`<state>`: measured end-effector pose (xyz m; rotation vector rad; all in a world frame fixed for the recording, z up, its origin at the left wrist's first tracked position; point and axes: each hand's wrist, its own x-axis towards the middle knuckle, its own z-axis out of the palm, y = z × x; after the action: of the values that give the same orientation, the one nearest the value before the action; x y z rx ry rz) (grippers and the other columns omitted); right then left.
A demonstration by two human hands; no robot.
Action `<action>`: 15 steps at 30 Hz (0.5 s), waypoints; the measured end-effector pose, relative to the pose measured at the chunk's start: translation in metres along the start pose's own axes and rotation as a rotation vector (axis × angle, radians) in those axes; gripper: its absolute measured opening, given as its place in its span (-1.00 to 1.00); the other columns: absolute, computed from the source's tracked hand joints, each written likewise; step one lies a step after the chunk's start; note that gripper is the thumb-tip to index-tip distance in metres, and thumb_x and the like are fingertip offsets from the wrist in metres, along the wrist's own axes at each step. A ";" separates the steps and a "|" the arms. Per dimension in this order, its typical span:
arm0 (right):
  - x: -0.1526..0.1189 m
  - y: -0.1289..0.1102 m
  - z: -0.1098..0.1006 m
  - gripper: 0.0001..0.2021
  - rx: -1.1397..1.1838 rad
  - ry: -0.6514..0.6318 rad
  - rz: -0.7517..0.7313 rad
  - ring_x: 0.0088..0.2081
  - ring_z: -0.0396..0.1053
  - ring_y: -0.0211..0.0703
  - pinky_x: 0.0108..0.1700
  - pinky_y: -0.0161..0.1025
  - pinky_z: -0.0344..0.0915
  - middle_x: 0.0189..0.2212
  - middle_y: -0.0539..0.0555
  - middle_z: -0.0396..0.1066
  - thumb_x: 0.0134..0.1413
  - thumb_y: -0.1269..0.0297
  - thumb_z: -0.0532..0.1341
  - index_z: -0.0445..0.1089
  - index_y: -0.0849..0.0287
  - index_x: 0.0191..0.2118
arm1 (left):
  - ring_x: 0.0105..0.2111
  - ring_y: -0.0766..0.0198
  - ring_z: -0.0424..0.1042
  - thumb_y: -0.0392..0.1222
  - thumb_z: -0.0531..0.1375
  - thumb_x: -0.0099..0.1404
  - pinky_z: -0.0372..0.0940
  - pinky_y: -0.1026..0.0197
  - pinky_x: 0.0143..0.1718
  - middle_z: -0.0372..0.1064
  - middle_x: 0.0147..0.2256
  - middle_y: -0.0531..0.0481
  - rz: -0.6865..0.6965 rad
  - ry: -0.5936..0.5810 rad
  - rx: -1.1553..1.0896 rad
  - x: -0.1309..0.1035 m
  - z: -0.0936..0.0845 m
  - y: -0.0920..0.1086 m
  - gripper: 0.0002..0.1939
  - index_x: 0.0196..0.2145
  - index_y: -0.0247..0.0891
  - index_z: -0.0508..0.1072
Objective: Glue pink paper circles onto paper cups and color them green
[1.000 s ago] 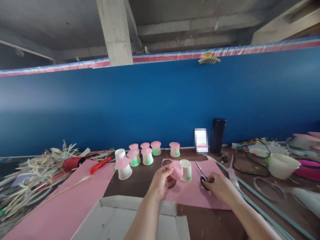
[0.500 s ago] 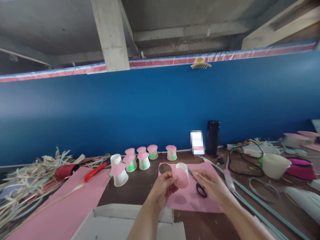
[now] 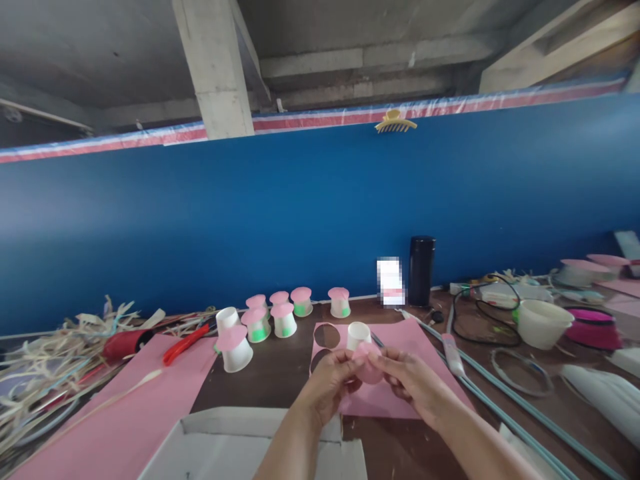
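A pink paper disc (image 3: 371,372) is pinched at its left edge by my left hand (image 3: 334,381) and at its upper right by my right hand (image 3: 407,377). Just behind the disc stands a white paper cup (image 3: 359,333), partly hidden. Both hands are over a pink sheet (image 3: 395,405) with round holes cut in its left side. Part of the scissors (image 3: 377,340) shows behind my right fingers; the rest is hidden.
Several cups with pink tops (image 3: 284,325) stand at the back left. A white box (image 3: 225,427) lies in front. Red-handled pliers (image 3: 185,345), pale strips, a black bottle (image 3: 421,272), cables and a white basket (image 3: 543,325) are around.
My right hand has let go of the scissors and now grips the pink disc along with my left hand. The view has shifted slightly.
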<state>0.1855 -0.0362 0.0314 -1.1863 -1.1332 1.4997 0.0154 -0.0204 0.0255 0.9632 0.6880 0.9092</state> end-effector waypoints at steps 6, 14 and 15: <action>0.001 0.003 -0.001 -0.58 0.070 -0.041 0.025 -0.65 -0.26 -0.48 -0.58 -0.38 -0.37 -0.69 -0.22 -0.07 -0.20 -0.04 0.33 0.15 0.16 -0.49 | -0.35 0.28 0.33 -0.06 0.38 0.00 0.12 0.26 -0.31 0.34 -0.45 -0.04 0.048 0.005 0.014 0.002 -0.001 -0.002 -0.70 -0.38 -0.33 0.50; 0.002 0.003 -0.002 -0.58 -0.014 -0.023 0.030 -0.63 -0.25 -0.47 -0.58 -0.38 -0.36 -0.67 -0.21 -0.09 -0.18 -0.06 0.29 0.12 0.15 -0.47 | -0.41 0.29 0.31 -0.01 0.40 -0.06 0.13 0.26 -0.34 0.33 -0.48 -0.02 0.039 0.038 0.028 0.002 -0.003 -0.003 -0.64 -0.41 -0.33 0.50; 0.002 0.003 -0.002 -0.59 -0.047 -0.016 0.031 -0.64 -0.26 -0.46 -0.58 -0.38 -0.36 -0.68 -0.22 -0.10 -0.15 -0.06 0.28 0.13 0.14 -0.47 | -0.42 0.31 0.31 -0.01 0.40 -0.06 0.13 0.27 -0.35 0.34 -0.47 -0.02 0.028 0.049 0.040 0.002 -0.003 -0.002 -0.64 -0.39 -0.32 0.50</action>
<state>0.1871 -0.0343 0.0276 -1.2310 -1.1716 1.5159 0.0147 -0.0181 0.0219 0.9909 0.7388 0.9491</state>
